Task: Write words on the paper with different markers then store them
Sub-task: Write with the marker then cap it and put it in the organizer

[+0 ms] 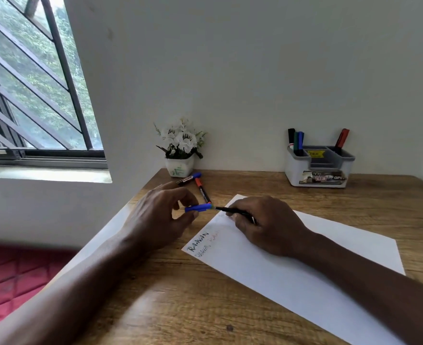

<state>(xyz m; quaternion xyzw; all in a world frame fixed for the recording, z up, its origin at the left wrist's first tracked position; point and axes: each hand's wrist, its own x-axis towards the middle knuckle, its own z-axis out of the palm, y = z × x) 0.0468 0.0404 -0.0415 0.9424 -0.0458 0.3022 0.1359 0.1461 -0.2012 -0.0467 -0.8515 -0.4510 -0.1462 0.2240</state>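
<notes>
So, two hands in shot, both busy with one marker over the brown wooden surface (180,307). The left hand (160,217) has its grip pinched, thumb and fingertips, on a blue plastic cap (197,208); the right hand (265,225) has its grip curled round the slim dark marker barrel (231,210). The cap meets the barrel end on; can't tell if it's pushed fully home or just touching the tip.

That pair sits over the far left corner of the one white sheet of paper (317,270), which lies at a slant on the surface with the right hand resting on it. Near its left edge I count two lines of handwriting, a dark one and a paler one beside it, plus a faint orange scrawl; too blurry to read properly.

Marker count is seven:
- one in hand;
- two lying loose just behind the left hand, a dark marker with a blue cap (190,178) and a dark marker with an orange cap (202,191), capped ends nearly touching;
- four standing in the white and grey plastic organiser (317,170) back right by the wall; the black marker (291,136), green marker (296,141) and blue marker (300,140) share its left compartment; one red marker (341,139) leans in the right one.

Also one small white pot of white flowers (180,168) against the wall behind the loose pair; one barred window (31,83) on the left; red quilted fabric (11,275) below the surface's left edge.
</notes>
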